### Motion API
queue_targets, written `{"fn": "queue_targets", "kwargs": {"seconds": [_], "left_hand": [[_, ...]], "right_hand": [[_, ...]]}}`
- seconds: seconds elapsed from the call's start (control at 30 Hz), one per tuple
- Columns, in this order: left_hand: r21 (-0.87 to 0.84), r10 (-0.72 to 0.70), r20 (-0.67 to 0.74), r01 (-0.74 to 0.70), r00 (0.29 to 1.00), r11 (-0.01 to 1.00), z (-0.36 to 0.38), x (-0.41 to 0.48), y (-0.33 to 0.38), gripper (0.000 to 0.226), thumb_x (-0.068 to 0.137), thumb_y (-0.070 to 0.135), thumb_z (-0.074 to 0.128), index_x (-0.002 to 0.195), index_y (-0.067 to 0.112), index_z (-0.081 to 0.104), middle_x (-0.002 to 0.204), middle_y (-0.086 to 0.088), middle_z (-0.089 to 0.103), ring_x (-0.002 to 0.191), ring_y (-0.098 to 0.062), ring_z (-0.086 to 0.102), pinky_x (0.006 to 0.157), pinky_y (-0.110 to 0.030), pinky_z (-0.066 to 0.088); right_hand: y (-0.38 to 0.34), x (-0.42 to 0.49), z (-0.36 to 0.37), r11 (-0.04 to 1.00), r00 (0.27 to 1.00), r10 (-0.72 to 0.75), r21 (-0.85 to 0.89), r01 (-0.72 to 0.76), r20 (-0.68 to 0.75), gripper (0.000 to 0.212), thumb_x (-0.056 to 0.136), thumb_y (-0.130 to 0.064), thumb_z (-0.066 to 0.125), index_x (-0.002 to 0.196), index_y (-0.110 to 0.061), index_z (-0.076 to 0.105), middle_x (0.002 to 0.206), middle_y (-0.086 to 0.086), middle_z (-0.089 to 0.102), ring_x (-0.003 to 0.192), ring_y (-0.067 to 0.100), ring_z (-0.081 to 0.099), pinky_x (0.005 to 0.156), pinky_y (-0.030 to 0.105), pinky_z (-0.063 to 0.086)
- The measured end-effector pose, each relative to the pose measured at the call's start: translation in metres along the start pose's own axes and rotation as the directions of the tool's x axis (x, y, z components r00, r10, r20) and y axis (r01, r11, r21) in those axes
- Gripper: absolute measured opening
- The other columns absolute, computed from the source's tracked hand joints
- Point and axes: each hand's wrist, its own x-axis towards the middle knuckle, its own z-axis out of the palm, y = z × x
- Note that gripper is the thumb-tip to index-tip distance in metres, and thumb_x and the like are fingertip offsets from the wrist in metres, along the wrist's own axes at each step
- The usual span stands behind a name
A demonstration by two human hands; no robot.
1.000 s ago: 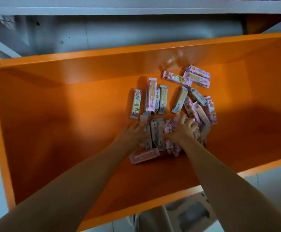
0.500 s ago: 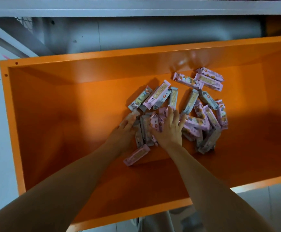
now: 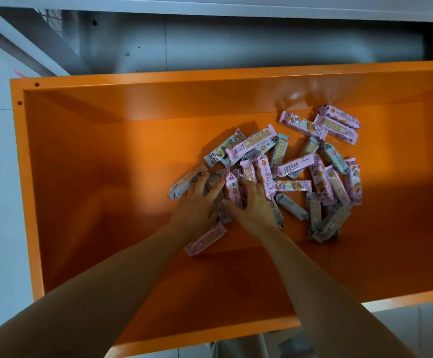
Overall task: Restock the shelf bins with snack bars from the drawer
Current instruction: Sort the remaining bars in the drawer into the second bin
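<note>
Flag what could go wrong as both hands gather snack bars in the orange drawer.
1. The left hand and right hand bunch loose snack bars between them; some may slip out on lifting.
2. A pink bar lies by the left wrist, apart from the bunch, and may be left behind.
3. Bars criss-cross in the pile to the right; pulling some could scatter others across the drawer.

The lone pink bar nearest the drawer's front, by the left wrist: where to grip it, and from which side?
Pinch the bar across its long edges near mid-length, from above. It lies flat and diagonal on the drawer floor, its lower-left end free; the left hand crowds the other end.
</note>
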Motion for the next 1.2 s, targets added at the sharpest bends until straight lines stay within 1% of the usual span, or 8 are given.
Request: {"fn": "queue_targets", "kwargs": {"seconds": [0.13, 0.23, 0.43, 0.6, 0.67, 0.83, 1.13, 1.2], "left_hand": [[-0.069, 0.024, -0.051, -0.028, 0.998, 0.997, -0.007, -0.002, 0.001, 0.064, 0.096, 0.011, 0.048, 0.154, 0.023, 0.025, 0.159, -0.018, 0.014, 0.144, -0.036, 0.022, 0.112, -0.046, 0.03], [-0.298, -0.067, -0.164, 0.016, 0.984, 0.954, -0.016, -0.004, 0.005, 0.052, 0.099, 0.011, 0.044, 0.149, 0.018, 0.038, 0.149, -0.011, 0.032, 0.135, -0.026, 0.032, 0.104, -0.033, 0.033], [-0.811, -0.295, 0.021, 0.189, 0.955, 0.554, -0.026, 0.002, 0.018, 0.026, 0.099, 0.024, 0.055, 0.12, 0.009, 0.06, 0.111, 0.0, 0.064, 0.104, -0.02, 0.062, 0.092, -0.036, 0.05], [-0.856, -0.406, 0.087, 0.277, 0.91, 0.436, -0.032, 0.001, 0.01, 0.026, 0.097, 0.024, 0.06, 0.118, 0.011, 0.052, 0.095, -0.001, 0.062, 0.076, -0.016, 0.064, 0.078, -0.037, 0.054], [-0.845, -0.398, 0.102, 0.291, 0.912, 0.449, -0.031, -0.003, 0.002, 0.031, 0.096, 0.024, 0.061, 0.121, 0.01, 0.052, 0.096, -0.003, 0.061, 0.079, -0.021, 0.066, 0.082, -0.043, 0.055], [-0.802, -0.375, 0.101, 0.299, 0.922, 0.518, -0.027, -0.005, -0.01, 0.033, 0.092, 0.03, 0.066, 0.117, 0.012, 0.054, 0.101, -0.008, 0.065, 0.094, -0.029, 0.067, 0.087, -0.051, 0.054], [-0.821, -0.316, 0.026, 0.2, 0.949, 0.534, -0.031, 0.009, -0.02, 0.011, 0.093, 0.017, 0.063, 0.089, 0.01, 0.056, 0.073, -0.004, 0.064, 0.068, -0.02, 0.062, 0.07, -0.037, 0.049], [-0.834, -0.33, 0.013, 0.192, 0.944, 0.517, -0.034, 0.015, -0.023, 0.013, 0.092, 0.014, 0.063, 0.096, 0.006, 0.055, 0.074, -0.004, 0.065, 0.065, -0.018, 0.061, 0.066, -0.033, 0.046]], "right_hand": [[-0.001, 0.002, 0.006, 0.999, 0.997, -0.039, -0.006, 0.038, -0.063, 0.058, 0.086, -0.02, 0.073, 0.136, -0.008, 0.047, 0.126, 0.011, 0.053, 0.111, 0.028, 0.057, 0.078, 0.027, 0.043], [-0.004, 0.001, -0.001, 0.974, 0.996, 0.038, 0.225, -0.021, -0.075, 0.055, 0.087, -0.014, 0.073, 0.136, -0.012, 0.047, 0.11, 0.002, 0.059, 0.1, 0.018, 0.061, 0.071, 0.022, 0.05], [-0.018, -0.006, -0.009, 0.902, 0.999, -0.009, 0.431, -0.008, 0.037, 0.043, 0.089, -0.023, 0.072, 0.128, -0.014, 0.056, 0.114, -0.008, 0.061, 0.105, -0.001, 0.057, 0.075, 0.009, 0.049], [-0.015, -0.002, -0.005, 0.976, 0.98, 0.04, 0.217, 0.003, -0.193, 0.028, 0.096, -0.012, 0.058, 0.123, -0.011, 0.063, 0.118, 0.004, 0.057, 0.1, 0.01, 0.056, 0.083, 0.032, 0.053], [-0.007, 0.005, -0.003, 0.99, 0.951, 0.139, 0.068, -0.125, -0.276, 0.033, 0.093, -0.01, 0.061, 0.125, -0.009, 0.057, 0.123, 0.009, 0.056, 0.104, 0.021, 0.058, 0.077, 0.034, 0.052], [0.007, 0.015, 0.014, 0.957, 0.954, 0.26, -0.089, -0.274, -0.148, 0.056, 0.084, -0.022, 0.076, 0.129, -0.004, 0.048, 0.127, 0.015, 0.059, 0.114, 0.032, 0.059, 0.088, 0.041, 0.054], [-0.001, 0.039, -0.003, 0.997, 0.979, 0.044, 0.076, -0.029, -0.201, 0.021, 0.088, -0.018, 0.07, 0.105, -0.009, 0.065, 0.099, 0.01, 0.066, 0.083, 0.021, 0.062, 0.061, 0.022, 0.046], [-0.01, 0.045, -0.007, 0.983, 0.977, -0.007, 0.179, 0.046, -0.214, 0.017, 0.088, -0.015, 0.069, 0.101, -0.004, 0.065, 0.09, 0.014, 0.065, 0.078, 0.019, 0.061, 0.061, 0.023, 0.049]]}}
